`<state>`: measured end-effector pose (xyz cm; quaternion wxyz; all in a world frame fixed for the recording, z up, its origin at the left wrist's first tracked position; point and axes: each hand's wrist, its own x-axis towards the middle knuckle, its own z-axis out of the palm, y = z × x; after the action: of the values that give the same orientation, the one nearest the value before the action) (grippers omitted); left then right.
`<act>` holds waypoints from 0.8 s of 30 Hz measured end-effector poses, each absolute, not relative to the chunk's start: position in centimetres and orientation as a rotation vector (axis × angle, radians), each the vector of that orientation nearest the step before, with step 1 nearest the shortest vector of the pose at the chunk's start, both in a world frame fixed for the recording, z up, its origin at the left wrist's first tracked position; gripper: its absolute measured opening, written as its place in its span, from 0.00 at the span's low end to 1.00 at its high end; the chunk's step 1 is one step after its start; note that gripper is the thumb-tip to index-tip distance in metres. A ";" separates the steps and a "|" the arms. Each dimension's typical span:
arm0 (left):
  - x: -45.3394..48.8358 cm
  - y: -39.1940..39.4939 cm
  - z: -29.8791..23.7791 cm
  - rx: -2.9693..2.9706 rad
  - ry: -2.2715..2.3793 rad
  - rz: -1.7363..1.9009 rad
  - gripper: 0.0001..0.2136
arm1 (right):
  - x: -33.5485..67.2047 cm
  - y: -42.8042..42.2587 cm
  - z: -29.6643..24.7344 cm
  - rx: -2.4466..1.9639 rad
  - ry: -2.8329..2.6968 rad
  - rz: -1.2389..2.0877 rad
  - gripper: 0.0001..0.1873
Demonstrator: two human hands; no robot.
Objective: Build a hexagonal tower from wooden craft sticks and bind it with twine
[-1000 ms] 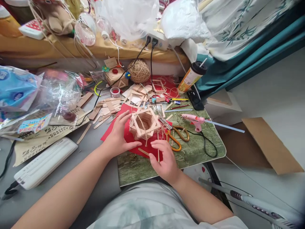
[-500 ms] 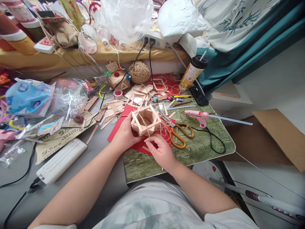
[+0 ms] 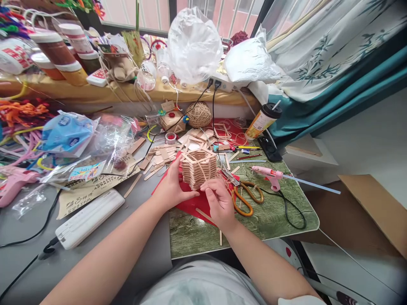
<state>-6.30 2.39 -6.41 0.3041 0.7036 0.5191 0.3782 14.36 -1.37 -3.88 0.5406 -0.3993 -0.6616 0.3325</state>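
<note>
Stick box (image 3: 199, 171) is sitting over red sheet (image 3: 188, 207); left hand (image 3: 171, 187) is cupping its left side, thumb apart; right hand (image 3: 220, 204) is bunching fingertips by its lower near-right edge, cannot tell if holding something

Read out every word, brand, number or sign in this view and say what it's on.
"COATED ABRASIVE": on the tan paper sheet; its larger logo is unclear.
Too small or blurred to read:
Print on the blue packet.
Bright label by the clear plastic bags.
Red marks on the white container at far left.
Red print on the small white box.
Label on the drink cup.
</note>
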 end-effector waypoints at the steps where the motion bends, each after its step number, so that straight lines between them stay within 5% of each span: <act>1: -6.5 2.5 -6.6 1.891 1.410 0.995 0.67 | 14.3 -1.1 -3.8 -0.951 -1.568 0.804 0.11; 12: -7.3 3.5 -6.9 1.703 1.418 1.157 0.49 | 13.7 2.3 -1.8 -0.895 -1.507 0.940 0.12; 24: -8.6 4.0 -5.9 2.087 1.509 1.337 0.54 | 13.0 3.8 -1.5 -0.963 -1.452 1.152 0.12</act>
<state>-8.63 4.04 -5.92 0.1194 0.7141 0.5162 0.4575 12.97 3.84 -1.50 0.5024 -0.3988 -0.6012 0.4767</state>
